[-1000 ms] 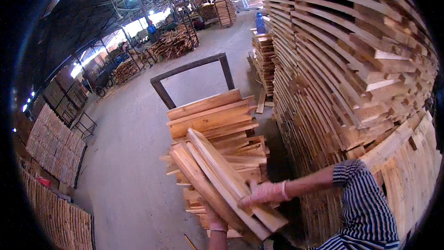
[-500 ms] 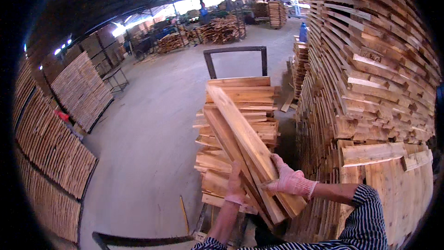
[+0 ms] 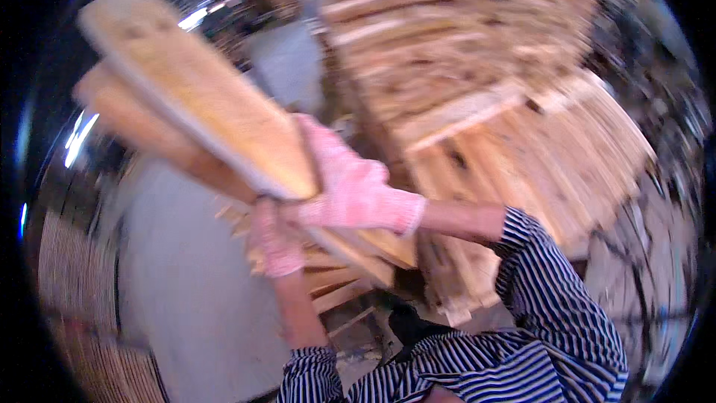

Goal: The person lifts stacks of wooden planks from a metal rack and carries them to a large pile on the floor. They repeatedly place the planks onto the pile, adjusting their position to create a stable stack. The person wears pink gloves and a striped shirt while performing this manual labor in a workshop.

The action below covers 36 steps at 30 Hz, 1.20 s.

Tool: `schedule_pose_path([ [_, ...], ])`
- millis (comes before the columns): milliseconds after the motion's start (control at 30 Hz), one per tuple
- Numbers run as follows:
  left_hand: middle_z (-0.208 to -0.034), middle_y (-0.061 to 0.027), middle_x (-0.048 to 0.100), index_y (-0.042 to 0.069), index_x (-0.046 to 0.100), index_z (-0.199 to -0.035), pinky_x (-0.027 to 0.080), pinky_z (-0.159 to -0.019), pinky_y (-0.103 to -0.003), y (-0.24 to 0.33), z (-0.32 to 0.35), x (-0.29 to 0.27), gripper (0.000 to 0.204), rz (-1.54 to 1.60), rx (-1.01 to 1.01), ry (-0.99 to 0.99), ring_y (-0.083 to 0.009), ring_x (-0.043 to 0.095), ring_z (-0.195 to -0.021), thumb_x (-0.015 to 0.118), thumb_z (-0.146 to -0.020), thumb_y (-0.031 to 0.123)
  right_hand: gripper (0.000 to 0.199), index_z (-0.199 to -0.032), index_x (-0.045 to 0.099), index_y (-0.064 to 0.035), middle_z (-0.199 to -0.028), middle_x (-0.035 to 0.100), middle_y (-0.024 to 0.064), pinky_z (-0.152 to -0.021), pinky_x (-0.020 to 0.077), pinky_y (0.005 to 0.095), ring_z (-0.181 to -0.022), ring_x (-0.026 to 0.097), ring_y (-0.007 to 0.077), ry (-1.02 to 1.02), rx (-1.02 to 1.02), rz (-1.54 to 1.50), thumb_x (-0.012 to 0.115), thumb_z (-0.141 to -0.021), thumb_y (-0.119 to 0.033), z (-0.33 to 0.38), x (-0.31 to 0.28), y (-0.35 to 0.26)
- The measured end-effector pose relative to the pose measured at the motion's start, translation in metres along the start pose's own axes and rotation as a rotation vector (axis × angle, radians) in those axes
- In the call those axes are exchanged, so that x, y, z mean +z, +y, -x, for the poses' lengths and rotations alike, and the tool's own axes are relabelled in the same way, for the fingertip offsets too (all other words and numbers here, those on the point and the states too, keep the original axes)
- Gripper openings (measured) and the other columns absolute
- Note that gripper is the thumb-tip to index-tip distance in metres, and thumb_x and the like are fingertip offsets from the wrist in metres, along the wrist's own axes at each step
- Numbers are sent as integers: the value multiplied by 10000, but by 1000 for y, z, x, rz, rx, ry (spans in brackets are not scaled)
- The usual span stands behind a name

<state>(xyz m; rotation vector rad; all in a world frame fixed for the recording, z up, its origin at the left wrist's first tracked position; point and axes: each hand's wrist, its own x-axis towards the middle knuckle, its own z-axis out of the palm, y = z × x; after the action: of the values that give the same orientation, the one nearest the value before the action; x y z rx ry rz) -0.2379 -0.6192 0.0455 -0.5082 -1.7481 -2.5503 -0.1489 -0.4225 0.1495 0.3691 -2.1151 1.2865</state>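
Observation:
Two or more wooden boards are lifted up in front of me, tilted with their far ends raised to the upper left. The top board [image 3: 209, 97] is pale yellow-brown, and a redder board [image 3: 153, 130] lies under it. My right hand [image 3: 354, 190], in a pink knit glove, is wrapped round the boards from the right. Beneath and to the left, my left hand [image 3: 276, 242], gloved alike, grips the lower board's edge; its fingers are partly hidden. Motion blurs the boards. Below the hands, part of a heap of boards [image 3: 328, 280] shows.
A tall stack of layered boards [image 3: 455, 45] rises on the right. In front of it is a lower pile [image 3: 522, 164] with a flat board top. Grey concrete floor [image 3: 194, 276] spreads on the left, with upright board stacks [image 3: 78, 276] at the far left.
The boards have been raised off the heap, their far ends swinging up and left. Both hands moved up and left with them. My view has turned right, toward the tall stack.

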Motion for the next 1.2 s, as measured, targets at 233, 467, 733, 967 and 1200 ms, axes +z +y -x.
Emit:
schedule_pose_path([
  [233, -1284, -141, 607, 10, 552, -1333, 524, -987, -412, 46, -26, 141, 379, 27, 303, -183, -256, 605, -1152, 586, -1005, 197, 1181, -1502, 327, 31, -1331, 582, 283, -1082, 475, 444, -1290, 572, 410, 28, -93, 24, 882, -590, -473, -8, -153, -44],
  [467, -1301, -112, 685, -11, 456, -1459, 555, -994, -370, -77, -74, 213, 552, -1228, 407, -296, -263, 684, -1122, 629, -1026, 286, 1295, -1568, 178, 53, -1496, 460, 285, -1175, 395, 432, -1418, 459, 375, 29, -68, 189, 887, -589, -412, 40, -255, 64],
  [733, -1305, -112, 664, 20, 455, -1478, 495, -1079, -404, -118, -120, 299, 478, -136, 215, -713, -256, 625, -1213, 529, -1057, 232, 1376, -1599, 10, 40, -1540, 401, 305, -1174, 388, 415, -1441, 434, 389, 13, 78, 143, 861, -632, -446, 41, -335, 127],
  [967, -1376, -141, 563, 30, 504, -1464, 480, -1078, -450, -81, -82, 459, 730, 56, -73, -379, -283, 584, -1227, 755, -892, 407, 1346, -1591, 142, 23, -1423, 548, 304, -1079, 475, 428, -1318, 563, 409, -50, 216, 103, 867, -632, -582, 4, -439, 147],
  [1200, -1520, -208, 467, 13, 239, -1615, 393, -1182, -453, -128, -69, 536, 973, -136, -107, -367, -322, 484, -1382, 693, -930, 533, 1059, -1429, 466, 22, -1327, 622, 268, -1049, 489, 441, -1247, 611, 382, 349, 225, -52, 853, -670, -606, 34, -478, 237],
])
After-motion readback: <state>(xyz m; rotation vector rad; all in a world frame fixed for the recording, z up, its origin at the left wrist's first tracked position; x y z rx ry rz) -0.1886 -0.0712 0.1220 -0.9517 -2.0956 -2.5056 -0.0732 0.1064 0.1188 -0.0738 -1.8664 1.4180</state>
